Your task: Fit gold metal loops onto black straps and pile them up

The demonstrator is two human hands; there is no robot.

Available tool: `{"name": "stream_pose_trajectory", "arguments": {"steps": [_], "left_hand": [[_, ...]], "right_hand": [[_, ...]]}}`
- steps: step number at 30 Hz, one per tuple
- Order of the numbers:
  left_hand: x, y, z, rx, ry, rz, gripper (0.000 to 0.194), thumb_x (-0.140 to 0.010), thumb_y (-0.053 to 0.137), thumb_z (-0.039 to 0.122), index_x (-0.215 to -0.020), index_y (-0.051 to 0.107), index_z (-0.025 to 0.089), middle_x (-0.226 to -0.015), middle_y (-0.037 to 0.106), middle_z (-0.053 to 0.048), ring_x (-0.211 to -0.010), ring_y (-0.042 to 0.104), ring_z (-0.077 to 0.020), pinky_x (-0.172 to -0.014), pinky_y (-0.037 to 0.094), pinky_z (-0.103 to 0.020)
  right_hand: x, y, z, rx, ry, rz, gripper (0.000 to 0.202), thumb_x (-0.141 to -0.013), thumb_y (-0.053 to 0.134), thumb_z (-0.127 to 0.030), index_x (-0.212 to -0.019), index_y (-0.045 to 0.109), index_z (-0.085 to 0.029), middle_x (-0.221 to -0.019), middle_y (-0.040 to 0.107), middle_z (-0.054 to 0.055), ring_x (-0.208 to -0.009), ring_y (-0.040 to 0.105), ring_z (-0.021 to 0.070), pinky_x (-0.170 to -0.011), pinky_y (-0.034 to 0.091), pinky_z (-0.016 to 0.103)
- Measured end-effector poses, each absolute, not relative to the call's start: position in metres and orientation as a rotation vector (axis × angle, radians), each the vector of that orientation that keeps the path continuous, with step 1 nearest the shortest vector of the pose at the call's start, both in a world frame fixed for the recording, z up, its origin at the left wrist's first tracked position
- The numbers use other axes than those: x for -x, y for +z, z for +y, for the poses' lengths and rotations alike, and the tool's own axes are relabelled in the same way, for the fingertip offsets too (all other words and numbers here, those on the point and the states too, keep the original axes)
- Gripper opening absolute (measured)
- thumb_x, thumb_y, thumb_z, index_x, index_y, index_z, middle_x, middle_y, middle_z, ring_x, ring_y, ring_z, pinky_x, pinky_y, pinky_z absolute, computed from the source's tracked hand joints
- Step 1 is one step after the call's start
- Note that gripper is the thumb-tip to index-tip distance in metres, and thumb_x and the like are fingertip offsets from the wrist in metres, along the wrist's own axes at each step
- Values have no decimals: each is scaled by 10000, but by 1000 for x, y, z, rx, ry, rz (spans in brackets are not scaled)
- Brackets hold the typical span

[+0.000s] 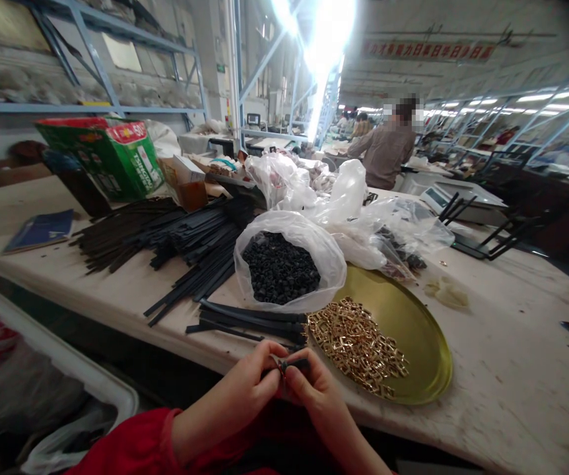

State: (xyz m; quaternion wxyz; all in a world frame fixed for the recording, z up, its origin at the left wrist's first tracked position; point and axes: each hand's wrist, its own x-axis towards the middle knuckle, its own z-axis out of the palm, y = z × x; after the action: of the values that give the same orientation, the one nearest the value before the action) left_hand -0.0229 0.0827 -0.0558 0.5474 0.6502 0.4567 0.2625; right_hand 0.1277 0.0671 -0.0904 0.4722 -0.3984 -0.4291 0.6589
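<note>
My left hand (245,386) and my right hand (311,389) meet at the table's near edge, both pinching one short black strap (292,363) with a small metal piece at its end. Just beyond them lie a few black straps (252,318). To the right a round brass tray (413,330) holds a heap of small gold buckles (358,343). Behind the straps an open plastic bag of small black pieces (279,267) stands on the table.
A large pile of black straps (175,234) covers the table's left middle, with a green carton (111,155) and a blue booklet (41,229) behind. Crumpled plastic bags (358,204) lie further back. A white bin (61,369) is at lower left. A person (386,152) stands further off.
</note>
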Motion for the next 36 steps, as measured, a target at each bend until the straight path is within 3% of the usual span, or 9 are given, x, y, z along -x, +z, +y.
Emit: {"name": "stream_pose_trajectory", "arguments": {"steps": [4,9,12,20,25,30,36], "left_hand": [[28,-63,87,-1541,594,1205,203,-804,483,287,-965,457,165,-703,564,31,-648,528,-130,-597,402,-238],[30,-62,89,-1596,580,1310,188,-763,556,326,-842,488,169,-753,579,16,-703,535,-143,-630,407,-243],[30,-63,89,-1620,541,1326,164,-759,552,289,-863,502,173,-732,591,25,-685,544,-144,-621,406,-242],[29,-58,85,-1561,576,1161,120,-768,522,216,-878,551,178,-845,637,-2,-799,588,-154,-716,443,-252],[27,-67,81,-1309,608,1079,176,-699,505,130,-872,505,161,-790,607,6,-699,589,-134,-625,462,-240],[26,-71,76,-1108,586,1003,277,-658,499,104,-931,486,152,-831,624,-9,-693,592,-122,-639,469,-248],[29,-65,66,-998,468,932,301,-639,538,103,-937,527,143,-867,652,-30,-763,611,-140,-688,463,-257]], "right_hand": [[-129,-88,67,955,1622,-965,415,-835,429,-559,-758,553,-170,-558,550,-27,-506,481,86,-518,358,208],[-128,-94,68,964,1891,-881,324,-755,626,-459,-852,509,-173,-538,518,-68,-435,404,45,-466,259,174],[-126,-101,67,933,1962,-794,297,-734,668,-393,-790,472,-177,-533,505,-71,-450,397,48,-477,255,175],[-129,-101,69,974,1845,-891,298,-733,658,-384,-682,452,-175,-633,490,-45,-566,420,78,-557,326,203],[-127,-111,72,1263,1442,-1053,350,-711,632,-441,-639,381,-207,-601,442,-57,-532,402,93,-508,330,218],[-132,-110,64,1284,1344,-1360,158,-776,539,-324,-842,453,-210,-625,419,-67,-554,403,104,-514,326,217],[-141,-93,46,1323,1339,-1739,17,-809,469,-209,-796,474,-201,-677,495,-36,-607,431,115,-546,317,225]]}}
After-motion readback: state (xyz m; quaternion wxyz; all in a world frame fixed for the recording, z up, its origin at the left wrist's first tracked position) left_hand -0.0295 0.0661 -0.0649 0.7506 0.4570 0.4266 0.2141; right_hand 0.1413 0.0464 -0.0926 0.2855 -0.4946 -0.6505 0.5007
